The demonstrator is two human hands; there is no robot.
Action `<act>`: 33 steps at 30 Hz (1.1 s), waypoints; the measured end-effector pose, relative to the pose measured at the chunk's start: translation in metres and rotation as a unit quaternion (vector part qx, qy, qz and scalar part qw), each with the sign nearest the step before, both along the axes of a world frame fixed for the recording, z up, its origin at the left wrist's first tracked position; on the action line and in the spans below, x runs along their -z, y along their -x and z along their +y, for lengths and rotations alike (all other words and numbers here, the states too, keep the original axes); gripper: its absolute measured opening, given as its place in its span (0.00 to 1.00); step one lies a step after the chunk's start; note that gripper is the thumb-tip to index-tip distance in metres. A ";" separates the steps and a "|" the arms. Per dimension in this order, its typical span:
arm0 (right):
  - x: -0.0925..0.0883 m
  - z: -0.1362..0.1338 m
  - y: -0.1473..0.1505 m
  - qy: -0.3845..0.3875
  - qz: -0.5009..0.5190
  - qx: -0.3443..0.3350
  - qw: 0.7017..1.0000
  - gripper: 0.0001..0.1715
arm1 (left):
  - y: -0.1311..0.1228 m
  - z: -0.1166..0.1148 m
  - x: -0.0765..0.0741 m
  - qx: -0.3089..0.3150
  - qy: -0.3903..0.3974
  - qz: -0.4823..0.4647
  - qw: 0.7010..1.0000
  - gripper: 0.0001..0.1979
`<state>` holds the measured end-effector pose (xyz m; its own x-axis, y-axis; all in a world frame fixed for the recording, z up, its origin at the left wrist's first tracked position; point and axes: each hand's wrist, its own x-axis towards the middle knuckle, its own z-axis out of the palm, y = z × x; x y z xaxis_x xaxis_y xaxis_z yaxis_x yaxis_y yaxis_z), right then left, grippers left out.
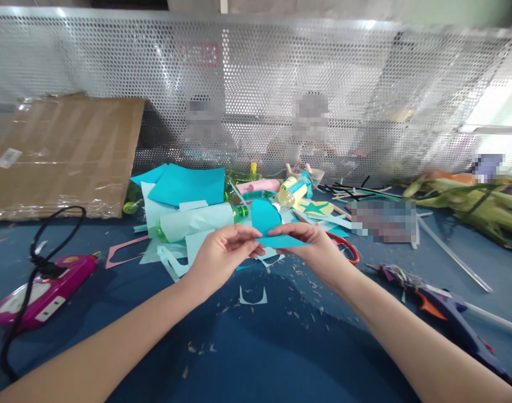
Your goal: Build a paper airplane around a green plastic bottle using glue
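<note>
Both my hands hold one teal paper cut-out [266, 221] with a rounded top, lifted a little above the blue table [256, 347]. My left hand [222, 252] pinches its left edge with thumb and fingers closed. My right hand [312, 246] pinches its right lower edge, fingers closed too. Just behind the cut-out lies a green plastic bottle wrapped in pale paper [197, 221]. Red-handled scissors [348, 249] lie partly hidden behind my right hand.
A pile of teal paper sheets [188, 184], scraps and glue bottles [291, 190] lies behind. A pink device with a black cable [41, 294] sits left, a blue glue gun [440, 310] right. Cardboard [62, 154] leans on a perforated metal screen [281, 84]. Corn husks [469, 201] lie far right.
</note>
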<state>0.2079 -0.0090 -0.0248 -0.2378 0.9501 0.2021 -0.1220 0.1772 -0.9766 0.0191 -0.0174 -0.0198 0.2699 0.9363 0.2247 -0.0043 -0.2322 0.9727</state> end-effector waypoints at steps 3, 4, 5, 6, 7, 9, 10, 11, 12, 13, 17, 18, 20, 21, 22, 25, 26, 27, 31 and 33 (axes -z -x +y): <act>0.002 0.000 0.000 0.022 0.027 -0.033 0.999 0.08 | 0.001 0.002 0.000 -0.003 0.006 0.015 1.000 0.06; 0.002 0.000 0.000 0.030 0.033 -0.041 0.998 0.07 | 0.001 0.002 0.001 -0.006 0.010 0.022 1.000 0.06; 0.003 0.000 0.000 0.036 0.036 -0.046 0.998 0.08 | 0.001 0.003 0.001 -0.008 0.015 0.026 1.000 0.06; 0.003 0.000 0.000 0.039 0.036 -0.045 0.998 0.09 | 0.001 0.003 0.000 -0.009 0.021 0.026 0.999 0.06; 0.004 0.000 -0.001 0.039 0.030 -0.043 0.998 0.09 | 0.001 0.003 0.000 -0.008 0.028 0.025 0.999 0.06; 0.005 0.001 -0.001 0.034 0.015 -0.037 0.999 0.10 | 0.001 0.003 -0.001 -0.003 0.043 0.014 0.999 0.05; 0.005 0.001 -0.001 0.031 0.005 -0.033 0.999 0.10 | 0.001 0.003 -0.001 0.002 0.052 0.007 0.999 0.05; 0.004 0.002 -0.001 0.028 -0.004 -0.028 0.999 0.10 | 0.002 0.003 -0.001 0.007 0.061 -0.001 0.998 0.05; 0.004 0.002 -0.001 0.027 -0.012 -0.023 0.999 0.10 | 0.002 0.004 0.000 0.012 0.071 -0.009 0.997 0.05; 0.004 0.002 -0.001 0.028 -0.019 -0.020 0.999 0.10 | 0.002 0.004 0.001 0.017 0.081 -0.017 0.996 0.05; 0.003 0.002 -0.001 0.057 -0.012 -0.026 0.998 0.12 | 0.003 0.009 0.007 0.031 0.120 -0.045 0.991 0.06; 0.003 0.002 -0.001 0.065 -0.010 -0.031 0.997 0.12 | 0.003 0.009 0.008 0.033 0.129 -0.050 0.990 0.06; 0.004 0.002 -0.002 0.075 -0.015 -0.032 0.997 0.13 | 0.003 0.010 0.010 0.039 0.143 -0.059 0.987 0.07; 0.005 0.002 -0.002 0.077 -0.020 -0.031 0.996 0.14 | 0.003 0.010 0.010 0.039 0.146 -0.063 0.986 0.07; 0.006 0.002 -0.002 0.079 -0.024 -0.030 0.996 0.14 | 0.002 0.010 0.010 0.039 0.147 -0.064 0.986 0.08; 0.007 0.002 -0.003 0.085 -0.035 -0.035 0.995 0.13 | 0.001 0.010 0.011 0.021 0.133 -0.040 0.990 0.10; 0.007 0.003 -0.003 0.086 -0.044 -0.038 0.995 0.12 | 0.001 0.010 0.011 0.012 0.125 -0.024 0.992 0.09; 0.007 0.003 -0.003 0.088 -0.052 -0.041 0.994 0.11 | 0.002 0.010 0.012 0.005 0.117 -0.006 0.993 0.08; 0.008 0.006 -0.004 0.109 -0.034 -0.045 0.992 0.09 | 0.004 0.013 0.015 0.001 0.086 0.043 0.995 0.09; 0.009 0.008 -0.004 0.120 -0.001 -0.030 0.992 0.08 | 0.004 0.013 0.016 0.001 0.067 0.055 0.996 0.09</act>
